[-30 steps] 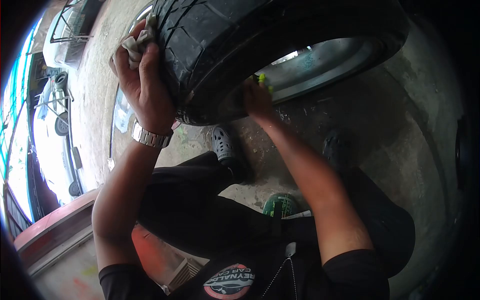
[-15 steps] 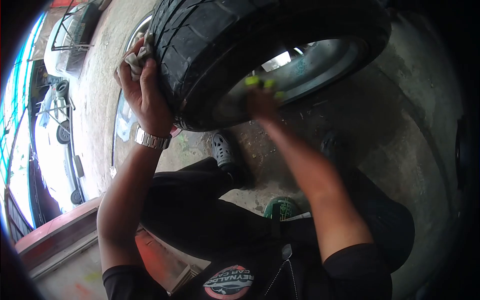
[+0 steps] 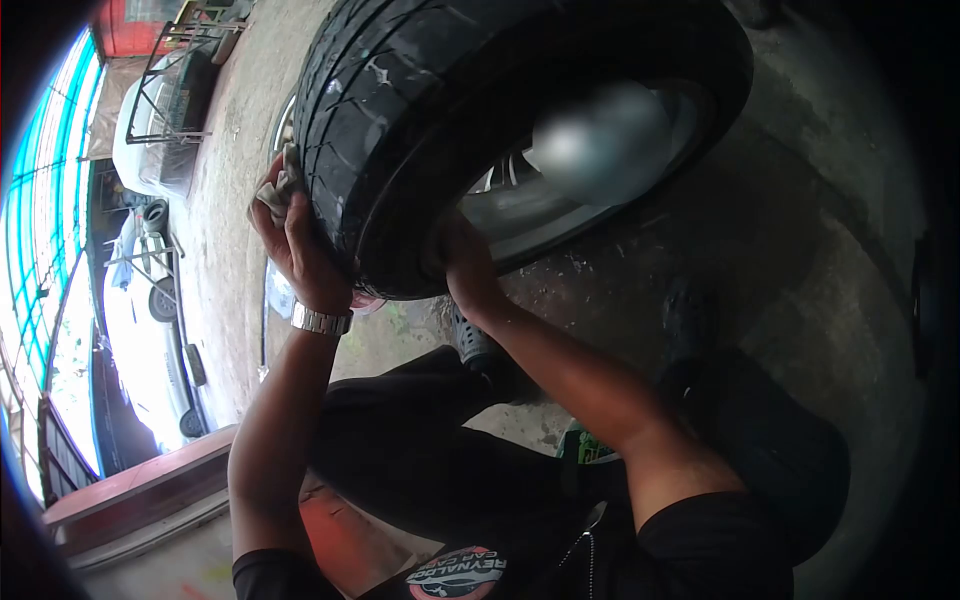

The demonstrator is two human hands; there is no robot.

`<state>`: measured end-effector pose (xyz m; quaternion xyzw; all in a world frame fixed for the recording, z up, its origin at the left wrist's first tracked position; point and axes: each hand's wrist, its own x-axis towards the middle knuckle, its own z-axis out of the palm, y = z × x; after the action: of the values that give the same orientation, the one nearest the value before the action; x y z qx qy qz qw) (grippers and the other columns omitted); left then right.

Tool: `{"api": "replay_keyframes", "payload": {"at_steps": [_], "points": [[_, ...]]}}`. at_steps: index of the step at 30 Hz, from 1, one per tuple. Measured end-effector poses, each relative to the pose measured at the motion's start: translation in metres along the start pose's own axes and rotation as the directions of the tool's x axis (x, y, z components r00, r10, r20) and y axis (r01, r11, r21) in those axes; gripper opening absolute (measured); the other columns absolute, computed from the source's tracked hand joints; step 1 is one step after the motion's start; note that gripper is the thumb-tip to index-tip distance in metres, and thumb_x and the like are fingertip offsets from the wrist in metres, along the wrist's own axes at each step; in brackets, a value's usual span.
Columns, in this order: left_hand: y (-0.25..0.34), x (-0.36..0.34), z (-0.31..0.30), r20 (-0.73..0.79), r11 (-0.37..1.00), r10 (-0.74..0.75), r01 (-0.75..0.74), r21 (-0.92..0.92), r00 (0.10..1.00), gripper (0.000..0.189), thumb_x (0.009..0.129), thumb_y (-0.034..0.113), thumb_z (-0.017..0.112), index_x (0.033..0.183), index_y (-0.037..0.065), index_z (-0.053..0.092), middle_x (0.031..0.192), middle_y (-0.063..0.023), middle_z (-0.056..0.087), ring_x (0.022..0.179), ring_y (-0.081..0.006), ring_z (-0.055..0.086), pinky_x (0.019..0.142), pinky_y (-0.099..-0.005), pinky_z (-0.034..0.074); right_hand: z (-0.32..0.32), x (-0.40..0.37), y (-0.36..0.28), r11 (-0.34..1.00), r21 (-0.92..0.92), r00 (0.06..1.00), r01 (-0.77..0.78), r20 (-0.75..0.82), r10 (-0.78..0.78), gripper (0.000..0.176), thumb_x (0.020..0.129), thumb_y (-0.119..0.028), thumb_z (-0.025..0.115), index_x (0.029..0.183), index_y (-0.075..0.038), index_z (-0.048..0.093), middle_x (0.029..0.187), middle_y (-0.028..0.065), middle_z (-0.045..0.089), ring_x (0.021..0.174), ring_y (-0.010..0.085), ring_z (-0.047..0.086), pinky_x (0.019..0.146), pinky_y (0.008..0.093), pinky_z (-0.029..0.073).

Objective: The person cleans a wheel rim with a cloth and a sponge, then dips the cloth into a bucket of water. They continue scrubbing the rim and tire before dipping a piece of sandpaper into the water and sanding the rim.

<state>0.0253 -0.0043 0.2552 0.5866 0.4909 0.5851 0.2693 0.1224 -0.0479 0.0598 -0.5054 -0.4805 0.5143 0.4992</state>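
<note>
Left hand [image 3: 312,268] curled closed round crumpled off-white cloth [image 3: 277,200], against tread of thick black rubber tyre [image 3: 345,165] on silver metal rim [image 3: 535,222], tilted before the person; right hand [image 3: 466,258] at inner near side, fingers hidden, openness/hold can't tell. Likely two-handed handling; any shift calls for steady support.
</note>
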Motion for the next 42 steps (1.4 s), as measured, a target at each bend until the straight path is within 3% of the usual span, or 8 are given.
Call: {"api": "replay_keyframes", "payload": {"at_steps": [11,15,18,22,27,33,37,42], "points": [[-0.008,-0.014,-0.025,-0.044,0.998,-0.058,0.059,0.032,0.997,0.047,0.100,0.022,0.054,0.145,0.008,0.049,0.140,-0.0117,0.057,0.126,-0.0226,0.057,0.109,-0.0389,0.044,-0.063,0.009,0.069,0.508,-0.860,0.980,0.035,-0.070,-0.186,0.046,0.101,-0.025,0.049,0.143,-0.006,0.053,0.153,0.0203,0.047,0.147,0.0360,0.039,0.120,0.0641,0.022],[-0.010,-0.009,-0.024,-0.032,0.998,-0.065,0.065,-0.006,0.997,0.046,0.101,0.022,0.054,0.145,0.009,0.050,0.141,-0.0112,0.057,0.127,-0.0226,0.056,0.110,-0.0389,0.044,0.034,-0.010,0.007,0.989,0.150,0.997,0.012,-0.073,-0.001,0.050,0.105,-0.018,0.037,0.150,0.001,0.043,0.147,0.0276,0.050,0.144,0.0381,0.042,0.120,0.0563,0.027],[-0.009,-0.010,-0.024,-0.028,0.997,-0.077,0.076,-0.015,0.997,0.046,0.101,0.022,0.054,0.144,0.009,0.050,0.140,-0.0109,0.057,0.127,-0.0224,0.056,0.110,-0.0391,0.043,0.002,-0.016,0.008,0.980,0.197,0.994,0.022,0.104,-0.043,0.050,0.105,-0.018,0.038,0.152,-0.002,0.042,0.151,0.0247,0.048,0.147,0.0341,0.040,0.122,0.0513,0.026],[-0.001,-0.013,-0.016,-0.045,0.999,-0.046,0.047,0.026,0.998,0.045,0.100,0.021,0.054,0.143,0.008,0.050,0.137,-0.0106,0.058,0.126,-0.0226,0.056,0.110,-0.0386,0.042,-0.094,0.021,0.103,0.453,-0.753,0.870,0.477,0.332,-0.365,0.048,0.102,-0.023,0.046,0.148,-0.008,0.049,0.154,0.0175,0.047,0.148,0.0401,0.036,0.121,0.0609,0.024],[-0.010,-0.007,-0.020,-0.043,0.993,0.006,-0.001,0.120,0.999,0.046,0.099,0.021,0.055,0.142,0.005,0.049,0.135,-0.0115,0.059,0.126,-0.0226,0.056,0.110,-0.0374,0.042,-0.170,0.045,0.093,0.202,-0.971,0.956,0.126,0.064,-0.285,0.051,0.098,-0.022,0.052,0.148,-0.010,0.050,0.153,0.0161,0.048,0.150,0.0433,0.030,0.120,0.0649,0.022],[0.000,-0.008,0.001,-0.012,0.998,-0.013,0.012,-0.054,1.000,0.042,0.102,0.017,0.053,0.141,0.003,0.050,0.139,-0.0140,0.055,0.124,-0.0215,0.054,0.110,-0.0373,0.039,0.020,-0.006,0.059,0.941,-0.309,0.977,0.139,-0.111,-0.181,0.042,0.109,-0.023,0.037,0.142,-0.001,0.052,0.137,0.0246,0.057,0.134,0.0334,0.052,0.116,0.0508,0.033],[0.009,-0.014,0.015,0.009,0.996,0.087,-0.087,0.009,0.996,0.042,0.104,0.012,0.051,0.144,0.001,0.045,0.139,-0.0161,0.057,0.129,-0.0235,0.056,0.114,-0.0387,0.040,-0.005,-0.015,0.019,0.914,0.405,0.998,-0.018,-0.046,0.040,0.044,0.112,-0.030,0.039,0.140,0.002,0.052,0.120,0.0136,0.065,0.111,0.0179,0.062,0.104,0.0352,0.046],[0.024,-0.016,0.039,-0.020,0.974,0.160,-0.155,0.166,0.987,0.033,0.102,0.014,0.058,0.133,0.001,0.057,0.128,-0.0141,0.053,0.119,-0.0228,0.055,0.107,-0.0383,0.041,-0.055,-0.011,0.003,0.972,0.234,0.999,0.028,0.031,-0.036,0.036,0.106,-0.023,0.044,0.127,0.002,0.059,0.111,0.0235,0.066,0.106,0.0402,0.062,0.095,0.0435,0.047]]}}
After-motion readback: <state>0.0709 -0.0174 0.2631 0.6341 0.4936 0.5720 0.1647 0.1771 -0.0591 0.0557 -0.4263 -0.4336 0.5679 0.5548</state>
